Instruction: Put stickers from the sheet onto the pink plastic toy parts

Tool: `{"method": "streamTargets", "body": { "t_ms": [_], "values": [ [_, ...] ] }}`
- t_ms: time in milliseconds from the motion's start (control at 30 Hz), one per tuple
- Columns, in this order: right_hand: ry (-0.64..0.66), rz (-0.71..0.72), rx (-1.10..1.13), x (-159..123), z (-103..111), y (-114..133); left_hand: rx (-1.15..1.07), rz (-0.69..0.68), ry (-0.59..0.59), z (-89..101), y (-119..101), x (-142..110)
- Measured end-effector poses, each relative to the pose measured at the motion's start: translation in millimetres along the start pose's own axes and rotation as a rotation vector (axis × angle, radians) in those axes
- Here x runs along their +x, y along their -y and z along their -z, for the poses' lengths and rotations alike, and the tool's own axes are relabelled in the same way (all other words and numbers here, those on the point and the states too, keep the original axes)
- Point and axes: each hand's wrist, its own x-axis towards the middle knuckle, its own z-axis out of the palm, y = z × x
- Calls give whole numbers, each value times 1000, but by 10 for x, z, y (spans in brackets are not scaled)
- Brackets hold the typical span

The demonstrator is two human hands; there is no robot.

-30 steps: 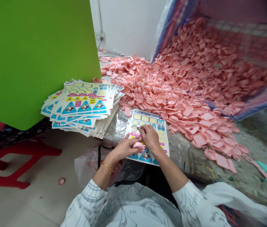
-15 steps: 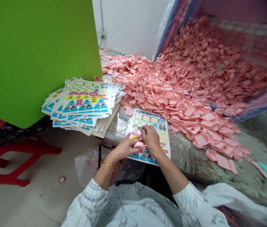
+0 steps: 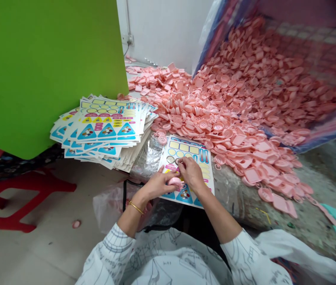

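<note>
A sticker sheet (image 3: 186, 149) with cream circles, rectangles and blue triangles lies on the work surface in front of me. Over its lower left part my left hand (image 3: 161, 183) is closed round a small round pink plastic piece (image 3: 175, 181), some of which the fingers cover. My right hand (image 3: 191, 173) rests on the sheet's middle, its thumb and fingertips pinched together beside the round stickers. Whatever those fingertips hold is too small and covered to make out. Both hands are close together, fingertips nearly touching.
Left of the sheet stands a stack of similar sticker sheets (image 3: 108, 122). A large heap of pink plastic pieces (image 3: 197, 111) spreads from a tipped blue-edged container (image 3: 328, 136). A green panel (image 3: 49, 71) rises at left, above a red stool (image 3: 43, 198).
The view has shifted very slightly. Both hands keep nearly the same place on the sheet, and the pink piece stays in my left hand.
</note>
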Motion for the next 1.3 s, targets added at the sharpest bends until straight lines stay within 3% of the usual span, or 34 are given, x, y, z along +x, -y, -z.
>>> {"method": "streamTargets", "body": {
  "t_ms": [533, 933, 1067, 1200, 1300],
  "values": [
    [-66, -18, 28, 54, -5, -19, -11, -33, -32, -22, 35, -1],
    [-3, 23, 35, 45, 0, -66, -94, -29, -49, -37, 56, 7],
    [43, -56, 47, 85, 32, -13, -54, -25, -29, -26, 49, 3],
    [76, -244, -130, 199, 78, 139, 6, -8, -4, -13, 51, 3],
    [103, -291, -209, 330, 119, 215, 27, 11, 17, -6, 51, 5]
  ]
}}
